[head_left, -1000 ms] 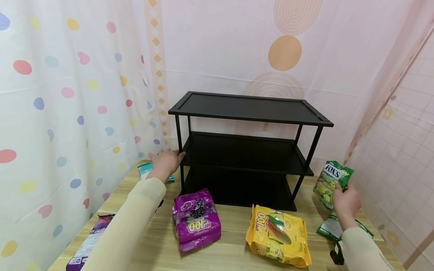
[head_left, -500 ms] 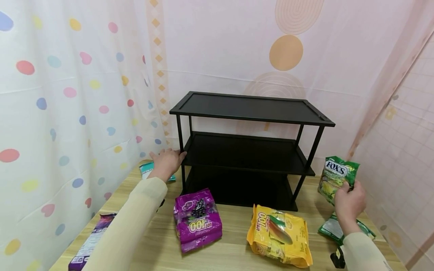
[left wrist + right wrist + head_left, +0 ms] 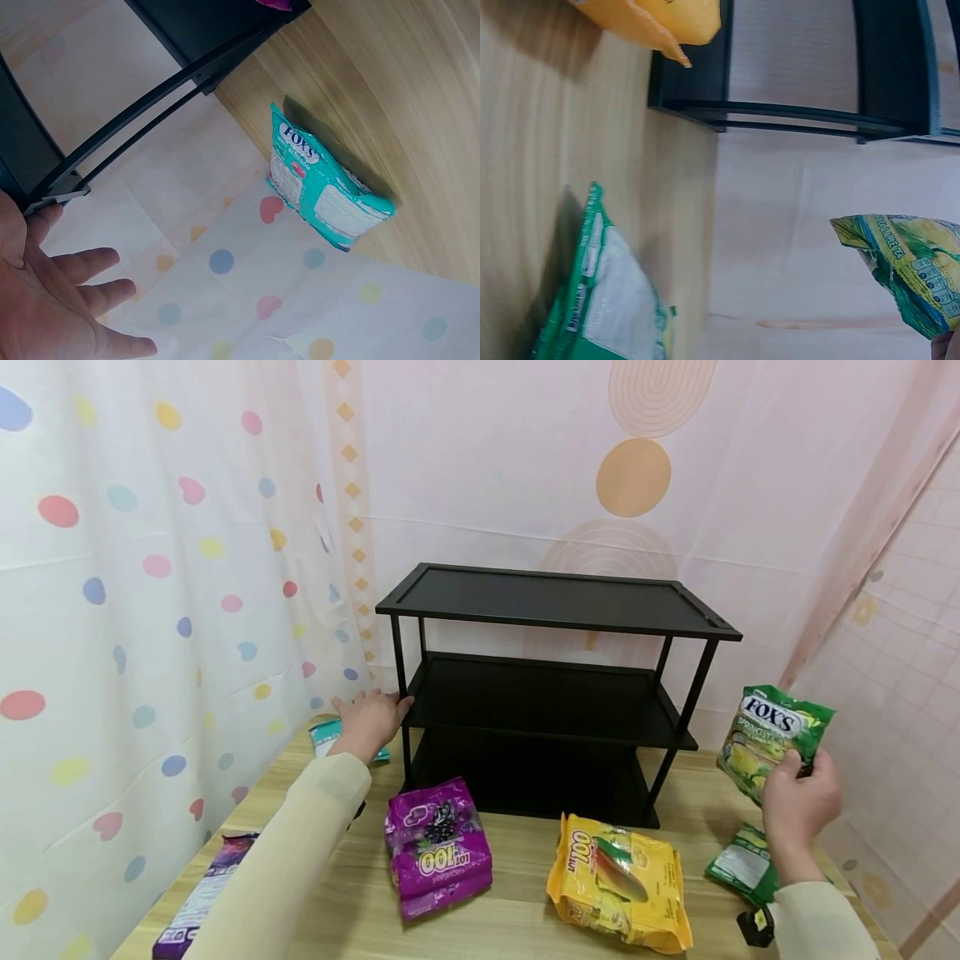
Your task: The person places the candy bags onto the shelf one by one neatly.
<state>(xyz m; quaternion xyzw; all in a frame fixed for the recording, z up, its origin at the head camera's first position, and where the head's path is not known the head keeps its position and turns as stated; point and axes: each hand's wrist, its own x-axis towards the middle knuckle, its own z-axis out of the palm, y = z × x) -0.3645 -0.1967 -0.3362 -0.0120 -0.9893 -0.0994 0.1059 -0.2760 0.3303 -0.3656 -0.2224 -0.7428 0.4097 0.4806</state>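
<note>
Fox's bag (image 3: 772,737), held up right of the rack (image 3: 555,597): we see the right hand (image 3: 802,800) pinching its edge, likely leaving its front uncovered. Left of the rack, the left hand (image 3: 371,724), fingers spread, touches it, apparently for steadiness.

The right hand (image 3: 946,347) shows only in part, at the lower right edge, and holds a green-and-yellow bag (image 3: 915,266) by its lower end. The bag is apart from the black rack (image 3: 894,64), with a pale curtain (image 3: 780,191) behind it. A green bag (image 3: 619,292) with a whitish panel lies on the wood-grain table (image 3: 525,157). An orange-yellow bag (image 3: 667,16) overlaps one rack corner in view.
</note>
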